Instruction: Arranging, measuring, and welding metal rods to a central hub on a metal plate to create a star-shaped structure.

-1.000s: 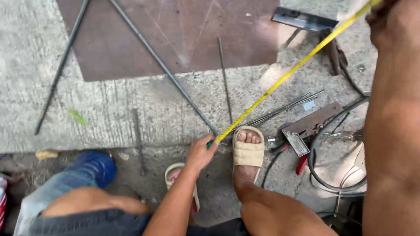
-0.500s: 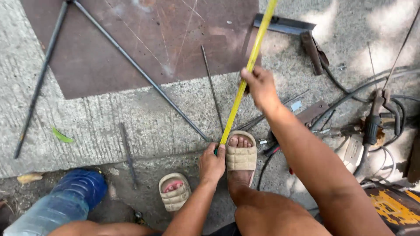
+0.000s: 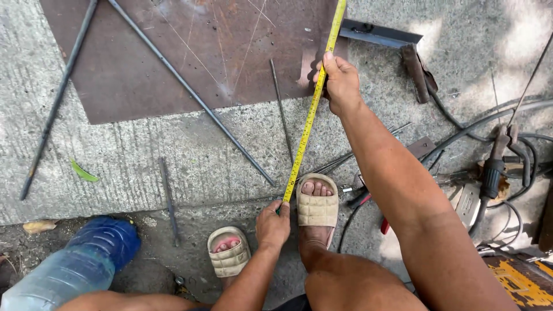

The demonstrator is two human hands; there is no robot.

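Note:
A yellow tape measure blade point(image 3: 308, 118) runs from the concrete edge up across the rusty steel plate point(image 3: 190, 52). My left hand point(image 3: 272, 224) pins its end down at the slab edge, just beside my right sandalled foot point(image 3: 316, 203). My right hand point(image 3: 341, 82) pinches the blade further up, at the plate's right edge. A long thin steel rod point(image 3: 193, 95) lies diagonally over the plate, ending near my left hand. A shorter rod point(image 3: 281, 109) lies next to the tape.
A steel angle piece point(image 3: 380, 34) and a brown tool handle point(image 3: 416, 72) lie beyond my right hand. Cables and a welding holder point(image 3: 492, 170) sprawl at right. A blue water bottle point(image 3: 75, 265) lies lower left, another rod point(image 3: 57, 98) at left, my left foot point(image 3: 229, 250) below.
My right hand slid along the tape toward the plate's edge and lowered it flat. The blade swung from a slant to nearly straight ahead. My left hand stayed on the end.

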